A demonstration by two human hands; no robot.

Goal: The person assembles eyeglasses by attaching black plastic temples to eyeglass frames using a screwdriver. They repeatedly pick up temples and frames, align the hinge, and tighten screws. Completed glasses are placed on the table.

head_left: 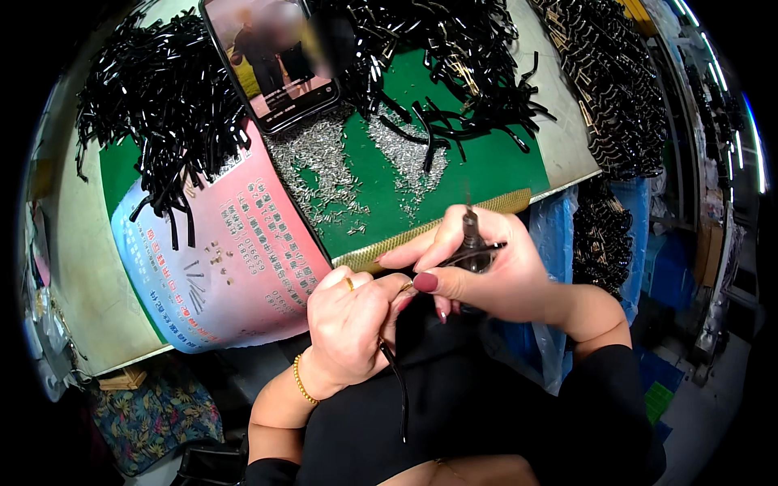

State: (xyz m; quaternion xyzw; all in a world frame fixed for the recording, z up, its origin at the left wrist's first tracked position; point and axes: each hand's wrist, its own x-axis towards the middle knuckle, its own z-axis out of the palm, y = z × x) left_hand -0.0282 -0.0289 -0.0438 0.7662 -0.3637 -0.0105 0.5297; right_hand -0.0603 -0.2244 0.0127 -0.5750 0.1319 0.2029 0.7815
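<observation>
The black strap point(399, 395) is narrow, glossy and cord-like. Its lower length hangs from the left hand point(344, 328), bends slightly and ends in a small pale tip over the dark garment point(454, 401). The left thumb and fingers are clamped together on the strap, in front of the table edge. The right hand point(519, 279) has its fingers curled around a dark, slim-tipped tool point(472, 231); its thumb adjoins the left fingertips.

One fisheye view, head-worn, looked steeply down, faced forward from above the wearer's torso point(502, 405), stood close over left hand point(348, 324) and right hand point(498, 271), reached the table point(89, 283) on the far side, edges bowed.
</observation>
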